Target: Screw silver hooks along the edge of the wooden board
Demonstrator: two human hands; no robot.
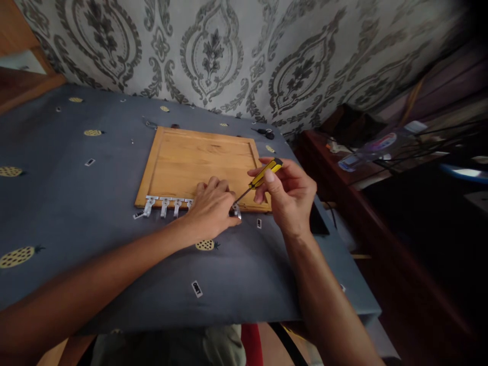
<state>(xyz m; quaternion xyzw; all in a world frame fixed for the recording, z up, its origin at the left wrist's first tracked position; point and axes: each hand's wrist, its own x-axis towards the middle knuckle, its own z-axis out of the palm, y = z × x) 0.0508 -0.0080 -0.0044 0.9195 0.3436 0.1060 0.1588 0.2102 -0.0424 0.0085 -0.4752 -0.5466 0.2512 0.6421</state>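
Observation:
A wooden cabinet door [198, 157] with a raised frame lies flat before me. Several metal hinges [165, 206] sit in a row along its near edge. My right hand [292, 190] grips a yellow and black screwdriver [263, 175], tilted so that its tip meets the rightmost visible hinge [237, 211]. At that same hinge, my left hand [213, 206] rests on the door's near edge with its thumb and fingers closed around the hinge's left side. Part of the hinge row is hidden beneath this hand. Whether a screw is under the tip cannot be made out.
A grey-blue cloth with pineapple prints covers the table [76, 203]. Behind the door's far right corner lies a small black object [267, 133]. A patterned wall [213, 51] borders the back. On the right, a clear plastic bottle [381, 147] lies on a dark red surface.

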